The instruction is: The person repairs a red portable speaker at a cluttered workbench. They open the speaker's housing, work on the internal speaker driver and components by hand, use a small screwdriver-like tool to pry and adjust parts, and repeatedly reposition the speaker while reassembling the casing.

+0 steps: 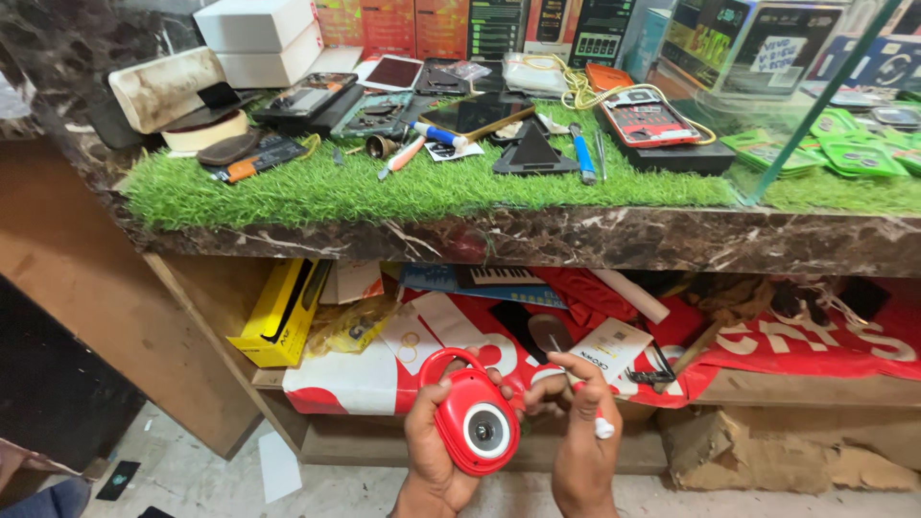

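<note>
From the head camera, white boxes (257, 38) sat stacked at the back left of the counter, with a row of orange and dark printed packages (460, 27) standing behind the clutter and flat green packets (844, 153) lying under the glass at the right. On the strip of artificial grass (384, 192) lay opened phones, a black triangular stand (534, 153), a blue-handled tool (582, 153) and a red-screened phone (645, 120). Beneath the dark marble edge (576, 240), a yellow box (281, 312) leaned on the shelf beside a red and white bag (403, 355). Low in front of that shelf, the left hand (432, 451) was curled tight around a red rounded device (475, 422) with a loop handle and a round lens face. The right hand (580, 432) was closed beside it, pinching a small white piece (603, 428), its fingers touching the left hand's.
</note>
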